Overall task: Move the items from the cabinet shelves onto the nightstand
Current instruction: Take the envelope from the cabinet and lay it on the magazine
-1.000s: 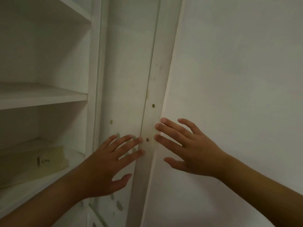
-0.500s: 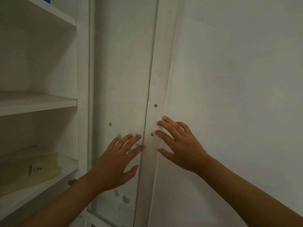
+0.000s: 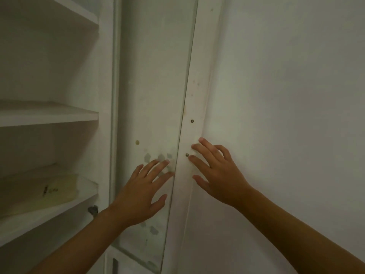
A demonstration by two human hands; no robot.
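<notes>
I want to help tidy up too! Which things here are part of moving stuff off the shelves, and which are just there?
Part of the job:
- pale yellow box lying on the lower shelf
- cabinet door, with the left hand and right hand spread flat on it

Just there:
- wall
- screws in the door frame
- hinge

Two hands counted, left hand [image 3: 139, 194] and right hand [image 3: 220, 175], three shelves [image 3: 49, 113] seen at left, one pale box [image 3: 37, 191], two screws [image 3: 192, 121], one glass door [image 3: 156, 95].
</notes>
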